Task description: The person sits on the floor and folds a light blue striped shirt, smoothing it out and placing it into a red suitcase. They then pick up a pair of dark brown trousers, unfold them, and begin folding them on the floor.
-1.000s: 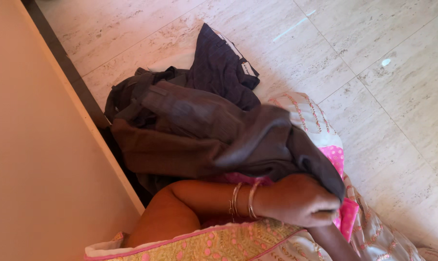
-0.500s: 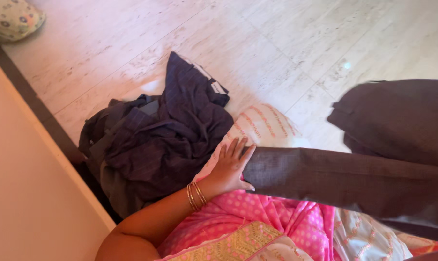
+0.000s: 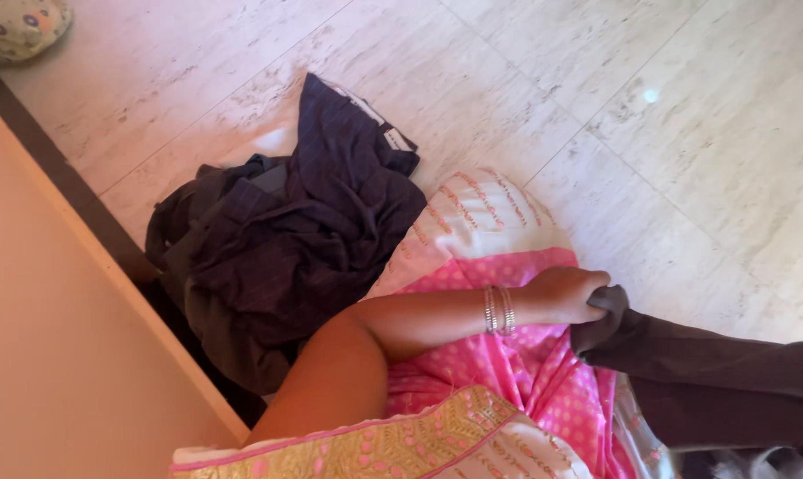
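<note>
My left hand (image 3: 565, 294) is closed on the end of the brown trousers (image 3: 712, 377), which lie across my pink lap (image 3: 517, 368) toward the right; my right hand is out of view. One garment is in hand, and the dark pile (image 3: 286, 248) of clothes sits untouched, so most seems left (my judgement). The pile crowds the wall (image 3: 55, 355) on the left; the tiled floor (image 3: 667, 124) ahead and right gives open room.

The left hand (image 3: 565, 294) is closed in a fist, fingers curled tight around a fold of dark brown cloth (image 3: 712, 372). Its arm reaches across the lap, elbow bent, bangles at the wrist just behind the grip. The right hand is out of view.
</note>
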